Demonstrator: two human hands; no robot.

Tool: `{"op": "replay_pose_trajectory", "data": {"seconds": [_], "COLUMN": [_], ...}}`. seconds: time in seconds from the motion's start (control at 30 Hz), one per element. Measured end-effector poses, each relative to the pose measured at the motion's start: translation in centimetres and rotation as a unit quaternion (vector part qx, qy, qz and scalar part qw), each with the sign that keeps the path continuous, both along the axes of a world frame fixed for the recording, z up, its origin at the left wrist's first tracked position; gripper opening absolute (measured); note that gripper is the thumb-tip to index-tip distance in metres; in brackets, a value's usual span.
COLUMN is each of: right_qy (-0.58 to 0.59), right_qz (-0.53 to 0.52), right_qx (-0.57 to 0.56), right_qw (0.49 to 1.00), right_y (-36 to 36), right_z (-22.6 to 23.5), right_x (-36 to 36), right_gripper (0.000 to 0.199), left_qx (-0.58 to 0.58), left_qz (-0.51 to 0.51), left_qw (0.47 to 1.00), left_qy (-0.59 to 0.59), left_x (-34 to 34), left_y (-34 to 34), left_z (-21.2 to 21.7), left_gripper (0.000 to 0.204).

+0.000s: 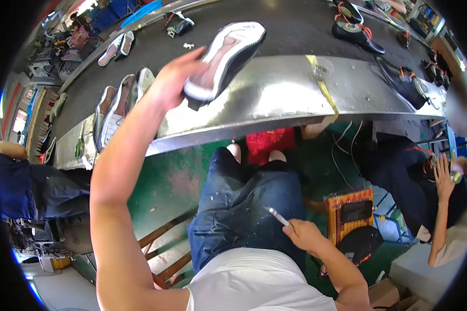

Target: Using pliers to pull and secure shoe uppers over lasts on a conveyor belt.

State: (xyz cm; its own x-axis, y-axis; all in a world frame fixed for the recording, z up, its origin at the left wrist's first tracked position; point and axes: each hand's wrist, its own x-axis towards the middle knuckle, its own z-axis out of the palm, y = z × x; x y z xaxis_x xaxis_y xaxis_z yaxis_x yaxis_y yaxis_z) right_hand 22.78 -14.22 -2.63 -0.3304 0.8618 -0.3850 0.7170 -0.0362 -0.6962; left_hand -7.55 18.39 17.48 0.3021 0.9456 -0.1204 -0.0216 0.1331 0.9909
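My left hand (175, 78) is raised over the metal edge of the bench and closed around a shoe (228, 52). The shoe tilts with its underside showing: a white rim around a pinkish-brown middle, with dark material along its side. In my right hand (307, 236), above my lap, is a slim whitish pen-like tool (278, 216) pointing up and left. Its exact kind cannot be made out. Several shoes with similar pale undersides, among them one shoe (120, 106), lean on the bench to the left of the held shoe.
A dark conveyor belt (296, 39) runs behind the metal ledge (275, 93). Black shoes with orange laces (355, 36) rest on the far right. At right, a co-worker's hand (443, 179) is near another shoe. A phone (356, 211) lies on a woven seat beside me.
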Motion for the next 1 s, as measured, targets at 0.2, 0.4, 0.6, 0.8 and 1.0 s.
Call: {"op": "replay_pose_trajectory", "data": {"seconds": [0.2, 0.4, 0.6, 0.8, 1.0], "right_qy": [-0.036, -0.050, -0.060, -0.132, -0.160], "right_qz": [0.049, 0.040, 0.047, 0.132, 0.143], "right_qx": [0.090, 0.113, 0.143, 0.109, 0.106], "right_qw": [0.994, 0.992, 0.987, 0.976, 0.971], "right_y": [0.7, 0.8, 0.5, -1.5, -5.3], "right_z": [0.2, 0.9, 0.6, 2.1, 2.8], "right_x": [-0.7, -0.1, -0.1, -1.1, -2.4], "right_gripper": [0.038, 0.039, 0.041, 0.040, 0.045], "left_qx": [0.382, 0.348, 0.469, 0.072, -0.002], "left_qz": [0.009, -0.084, 0.165, 0.248, 0.247], "left_qw": [0.601, 0.612, 0.656, 0.790, 0.844], "left_qy": [0.702, 0.705, 0.568, 0.556, 0.476], "left_x": [3.9, 1.6, -8.4, -17.6, -18.2], "left_y": [17.4, 16.2, 0.1, 1.2, 8.6], "left_z": [-3.8, -7.8, -5.6, -3.7, -5.0], "left_gripper": [0.056, 0.042, 0.047, 0.076, 0.077]}}
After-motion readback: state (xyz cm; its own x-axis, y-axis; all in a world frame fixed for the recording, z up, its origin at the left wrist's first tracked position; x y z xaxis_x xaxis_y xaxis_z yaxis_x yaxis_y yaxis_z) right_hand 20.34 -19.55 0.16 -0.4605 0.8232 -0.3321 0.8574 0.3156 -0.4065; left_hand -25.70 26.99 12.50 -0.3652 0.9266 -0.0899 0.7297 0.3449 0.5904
